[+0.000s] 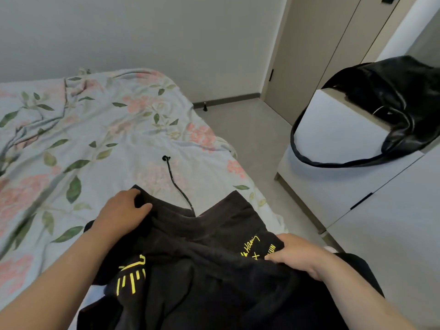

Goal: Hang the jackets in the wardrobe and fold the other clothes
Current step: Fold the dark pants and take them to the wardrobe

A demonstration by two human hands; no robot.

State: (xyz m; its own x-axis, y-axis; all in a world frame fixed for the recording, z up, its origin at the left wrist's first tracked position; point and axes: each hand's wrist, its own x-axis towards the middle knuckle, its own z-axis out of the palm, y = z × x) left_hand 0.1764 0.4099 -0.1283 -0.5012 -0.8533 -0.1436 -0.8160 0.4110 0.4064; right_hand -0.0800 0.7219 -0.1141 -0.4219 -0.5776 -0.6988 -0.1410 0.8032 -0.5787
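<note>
The black garment [202, 270] lies on the floral bed [95, 139]. Your left hand [123, 210] pinches its far corner and your right hand [297, 256] grips the printed edge, likely to spread it flat for folding.

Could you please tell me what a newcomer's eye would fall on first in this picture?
A black garment with yellow print lies at the near end of the bed. The left hand grips its far left corner and the right hand holds its right edge. Its black drawstring trails away over the floral bedsheet. To the right, a black bag sits on a white cabinet.
</note>
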